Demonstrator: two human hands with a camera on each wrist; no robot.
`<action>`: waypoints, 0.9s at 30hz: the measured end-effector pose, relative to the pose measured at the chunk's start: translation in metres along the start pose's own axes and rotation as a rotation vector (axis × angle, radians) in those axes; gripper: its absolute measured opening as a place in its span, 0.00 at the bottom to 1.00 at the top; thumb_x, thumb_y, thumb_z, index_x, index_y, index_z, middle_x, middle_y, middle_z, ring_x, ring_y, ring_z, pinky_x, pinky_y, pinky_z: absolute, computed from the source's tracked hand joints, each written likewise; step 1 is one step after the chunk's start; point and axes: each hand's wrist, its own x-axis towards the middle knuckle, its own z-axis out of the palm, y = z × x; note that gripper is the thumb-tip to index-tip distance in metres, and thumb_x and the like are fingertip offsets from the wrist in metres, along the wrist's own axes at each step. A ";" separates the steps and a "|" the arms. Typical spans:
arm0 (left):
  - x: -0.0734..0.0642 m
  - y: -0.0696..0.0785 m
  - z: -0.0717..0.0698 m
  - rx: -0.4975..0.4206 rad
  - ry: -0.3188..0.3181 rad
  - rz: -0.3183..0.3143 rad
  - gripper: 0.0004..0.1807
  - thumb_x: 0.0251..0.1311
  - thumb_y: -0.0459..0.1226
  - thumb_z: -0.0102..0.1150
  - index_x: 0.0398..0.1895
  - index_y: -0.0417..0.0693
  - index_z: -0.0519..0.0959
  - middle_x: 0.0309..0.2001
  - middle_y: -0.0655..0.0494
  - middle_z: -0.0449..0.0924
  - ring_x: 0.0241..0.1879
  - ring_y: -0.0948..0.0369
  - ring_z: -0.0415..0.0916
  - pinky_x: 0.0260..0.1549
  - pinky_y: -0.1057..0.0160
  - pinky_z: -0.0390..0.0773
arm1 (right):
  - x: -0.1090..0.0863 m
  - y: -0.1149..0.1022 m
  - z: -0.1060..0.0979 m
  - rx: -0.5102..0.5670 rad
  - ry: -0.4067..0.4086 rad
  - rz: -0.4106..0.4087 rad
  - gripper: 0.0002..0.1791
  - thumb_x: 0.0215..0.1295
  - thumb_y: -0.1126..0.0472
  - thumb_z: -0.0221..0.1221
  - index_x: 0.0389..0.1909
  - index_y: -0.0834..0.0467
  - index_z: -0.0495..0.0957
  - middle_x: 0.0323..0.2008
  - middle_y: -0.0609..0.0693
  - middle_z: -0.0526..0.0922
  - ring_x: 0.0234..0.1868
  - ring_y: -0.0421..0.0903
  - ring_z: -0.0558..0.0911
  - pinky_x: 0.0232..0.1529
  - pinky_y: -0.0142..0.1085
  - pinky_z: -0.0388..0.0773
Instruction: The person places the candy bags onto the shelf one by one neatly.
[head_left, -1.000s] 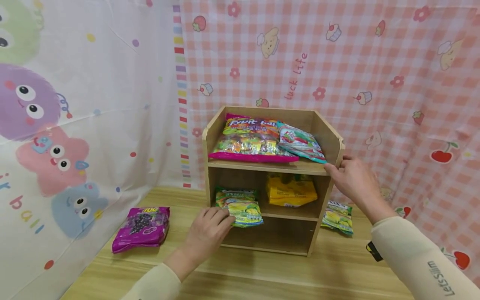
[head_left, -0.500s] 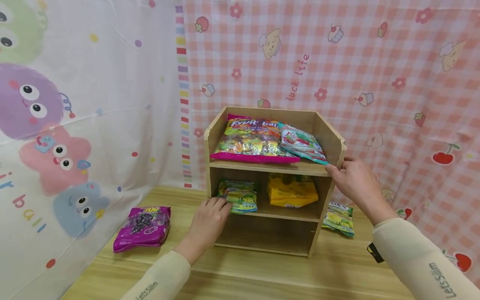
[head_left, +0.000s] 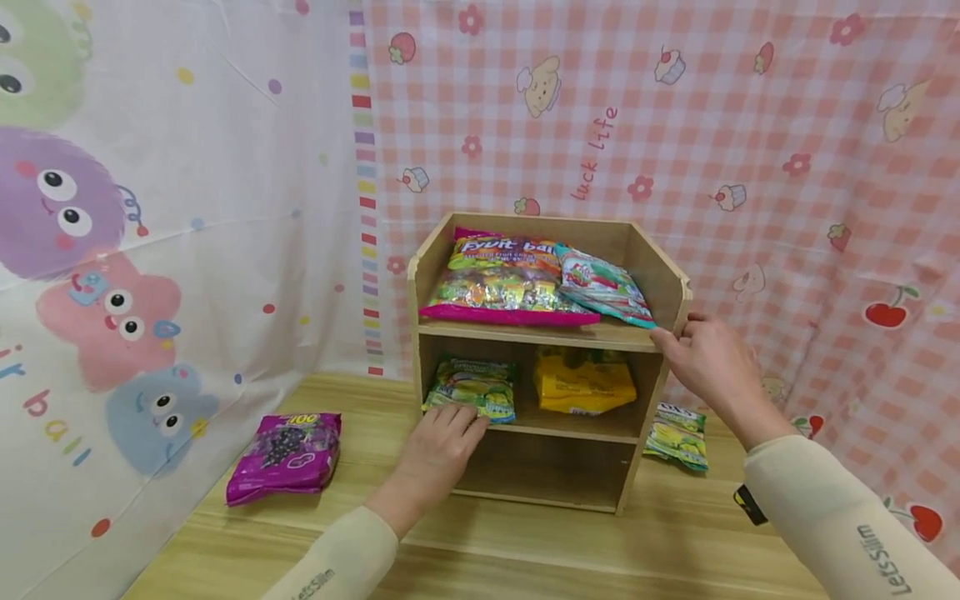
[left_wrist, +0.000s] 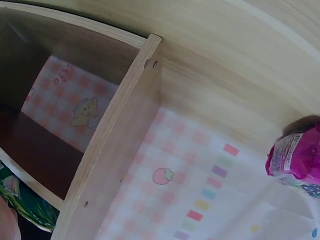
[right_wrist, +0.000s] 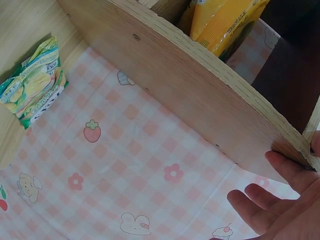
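A small three-tier wooden shelf (head_left: 540, 336) stands on the table. On its middle tier, at the left, lies a green candy bag (head_left: 471, 385) with fruit pictures. My left hand (head_left: 438, 446) is at this bag, its fingers touching the front edge from above; the left wrist view catches only a sliver of that hand beside the green bag (left_wrist: 27, 195). My right hand (head_left: 712, 367) pinches the shelf's right side panel (right_wrist: 165, 87) near the upper tier, thumb at the front edge and a finger against the outer face. Its other fingers stand off the panel.
A yellow bag (head_left: 585, 383) sits right of the green one. The top tier carries a large pink-edged candy bag (head_left: 502, 279) and a teal bag (head_left: 603, 283). A purple grape candy bag (head_left: 285, 458) lies left on the table, a green-yellow bag (head_left: 677, 437) behind the shelf's right side.
The green bag has slid back from overhanging the middle tier's front edge to lying on it. My left hand moved left, then right to the bag's front. The right hand stays in place.
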 end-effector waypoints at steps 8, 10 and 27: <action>0.005 -0.002 0.009 0.014 -0.021 -0.008 0.10 0.65 0.29 0.46 0.37 0.46 0.79 0.37 0.54 0.79 0.37 0.56 0.77 0.35 0.59 0.77 | 0.000 0.000 0.001 0.003 -0.020 0.023 0.37 0.74 0.38 0.45 0.52 0.71 0.78 0.64 0.69 0.70 0.57 0.69 0.72 0.51 0.67 0.64; 0.006 -0.003 0.010 0.010 -0.032 -0.009 0.10 0.63 0.28 0.48 0.37 0.45 0.80 0.37 0.54 0.79 0.37 0.56 0.78 0.36 0.59 0.78 | 0.000 -0.001 0.000 0.005 -0.022 0.028 0.38 0.74 0.38 0.45 0.52 0.71 0.78 0.64 0.69 0.69 0.58 0.69 0.72 0.52 0.67 0.64; 0.025 0.004 0.010 0.015 -0.202 0.052 0.15 0.55 0.31 0.71 0.44 0.49 0.79 0.40 0.54 0.77 0.39 0.56 0.77 0.35 0.61 0.77 | 0.001 0.000 0.001 -0.008 -0.008 0.019 0.35 0.74 0.39 0.46 0.48 0.70 0.80 0.63 0.68 0.71 0.57 0.68 0.72 0.50 0.65 0.65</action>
